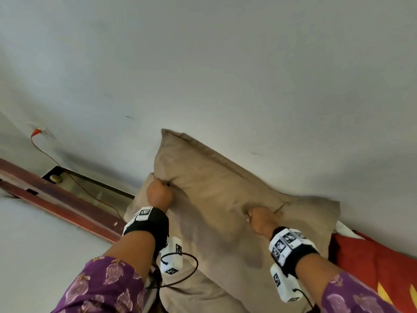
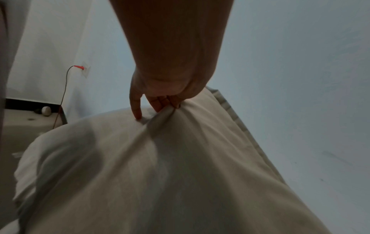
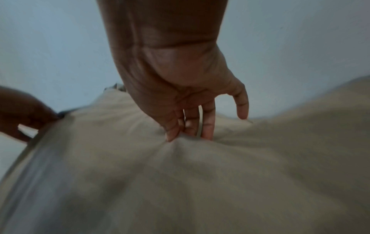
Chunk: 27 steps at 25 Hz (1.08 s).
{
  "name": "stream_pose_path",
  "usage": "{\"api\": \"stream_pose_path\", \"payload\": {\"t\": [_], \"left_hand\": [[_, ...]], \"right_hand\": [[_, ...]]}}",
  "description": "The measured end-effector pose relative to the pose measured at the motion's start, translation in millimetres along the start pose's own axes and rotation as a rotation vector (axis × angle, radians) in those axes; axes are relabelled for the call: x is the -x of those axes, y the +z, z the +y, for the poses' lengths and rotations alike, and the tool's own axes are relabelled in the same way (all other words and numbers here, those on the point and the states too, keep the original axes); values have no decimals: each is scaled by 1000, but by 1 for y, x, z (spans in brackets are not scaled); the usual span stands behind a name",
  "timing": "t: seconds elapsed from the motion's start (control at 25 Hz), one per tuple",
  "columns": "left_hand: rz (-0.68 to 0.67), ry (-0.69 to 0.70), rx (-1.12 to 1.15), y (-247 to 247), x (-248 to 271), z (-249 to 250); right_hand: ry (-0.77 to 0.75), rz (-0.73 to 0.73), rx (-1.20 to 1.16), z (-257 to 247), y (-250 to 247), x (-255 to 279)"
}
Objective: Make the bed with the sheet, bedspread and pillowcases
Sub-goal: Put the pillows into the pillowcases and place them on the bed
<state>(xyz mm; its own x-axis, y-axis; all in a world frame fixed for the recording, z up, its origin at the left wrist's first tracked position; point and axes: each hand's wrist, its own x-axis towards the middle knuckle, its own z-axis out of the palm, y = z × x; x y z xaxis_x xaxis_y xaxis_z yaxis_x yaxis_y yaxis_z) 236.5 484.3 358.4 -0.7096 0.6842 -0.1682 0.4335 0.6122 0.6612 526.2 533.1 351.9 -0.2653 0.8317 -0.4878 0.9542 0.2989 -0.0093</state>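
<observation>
Both hands gripped the tan pillow (image 1: 216, 190), which leaned against the wall (image 1: 225, 64) atop a second pillow (image 1: 137, 199). The left hand (image 1: 159, 195) bunched its cloth in curled fingers (image 2: 160, 103); the right hand (image 1: 261, 220) pinched a fold, though that wrist view was blurred. A red bedspread (image 1: 370, 263) lay just right.

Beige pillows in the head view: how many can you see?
2. The upper pillow leans on the wall, gripped by both hands; the lower pillow lies under it, partly covered. More may be hidden.
</observation>
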Motion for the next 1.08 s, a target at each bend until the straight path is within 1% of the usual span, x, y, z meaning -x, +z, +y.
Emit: {"api": "stream_pose_path", "payload": {"t": [0.08,0.16,0.32,0.44,0.56,0.64,0.76,0.92,1.08], "left_hand": [[8,54,-4,-15,1,2],[-3,72,9,-32,4,12],[32,195,27,-68,23,50],[123,246,48,-105,37,76],[295,315,44,-161,52,105],[386,349,3,-203,58,118],[512,329,-72,-272,61,110],[661,219,-138,-365,61,43],[824,72,-174,-441,66,-42]], "right_hand": [[-78,-9,-5,8,-25,3],[-154,29,-29,18,-52,13],[-216,112,-100,35,-100,42],[-285,164,-230,36,-140,70],[-367,225,-329,23,-182,101],[-462,265,-338,0,-204,124],[-679,300,-402,-58,-217,155],[-911,291,-393,-166,-215,185],[-1076,229,-459,-280,-198,200]]}}
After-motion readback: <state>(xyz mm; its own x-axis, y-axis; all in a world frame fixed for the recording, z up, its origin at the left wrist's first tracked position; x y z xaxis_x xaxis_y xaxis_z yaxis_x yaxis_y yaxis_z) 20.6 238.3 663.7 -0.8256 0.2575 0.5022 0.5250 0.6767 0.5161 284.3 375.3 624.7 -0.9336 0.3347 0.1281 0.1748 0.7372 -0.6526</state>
